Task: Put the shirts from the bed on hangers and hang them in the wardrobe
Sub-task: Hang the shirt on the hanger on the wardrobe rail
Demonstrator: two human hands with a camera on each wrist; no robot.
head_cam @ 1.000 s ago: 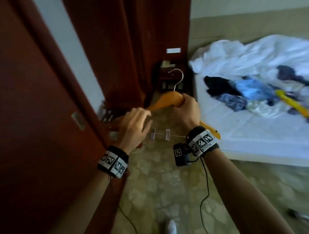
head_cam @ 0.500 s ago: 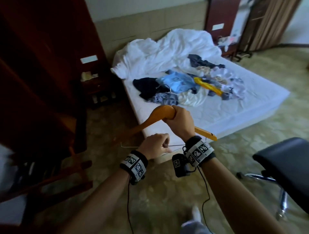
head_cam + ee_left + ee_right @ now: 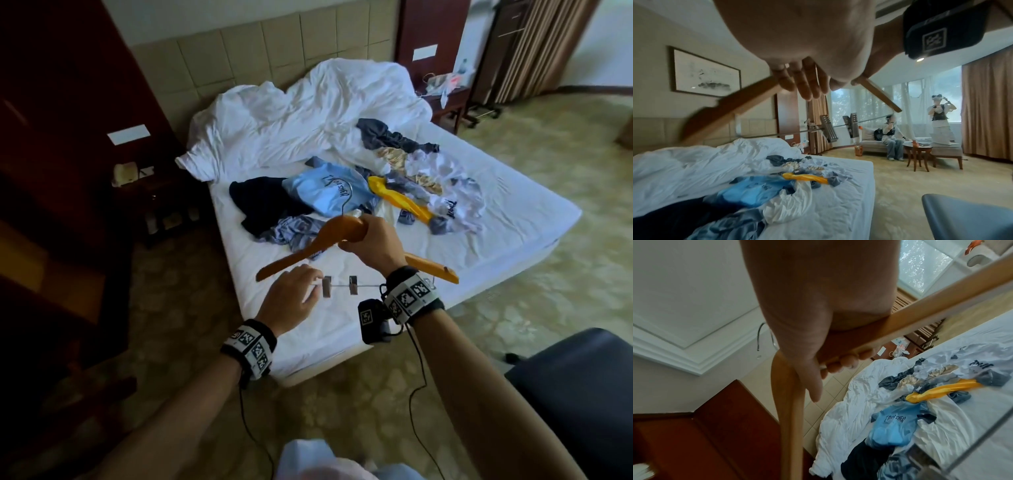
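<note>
Two forearms reached forward from the person toward the near corner of the bed point(image 3: 513, 219). The right hand point(image 3: 371, 241) was raised, palm turned down, its fingers point(image 3: 840, 365) curled round the middle of the wooden hanger point(image 3: 308, 246) just under the metal hook point(image 3: 346, 192), with the thumb lying along the wood. The hanger hung level in the air above the mattress edge, one arm pointing toward the left hand and the other running out past the right wrist. The left hand point(image 3: 293, 299) sat lower and just beside it, fingers point(image 3: 807, 84) loosely bent with nothing wrapped in them; their tips were at the thin metal bar point(image 3: 368, 285) under the hanger, next to the nearer of the two clips point(image 3: 327, 286). Whether they actually touched the bar could not be told.

The shirts point(image 3: 342, 195) lay in a rumpled pile in the middle of the bed, beyond both hands and apart from them: a dark one, a light blue printed one, a yellow one and several white and grey ones. A crumpled white duvet point(image 3: 291, 123) was heaped at the head of the bed. A dark chair point(image 3: 582, 394) stood at the person's right.
</note>
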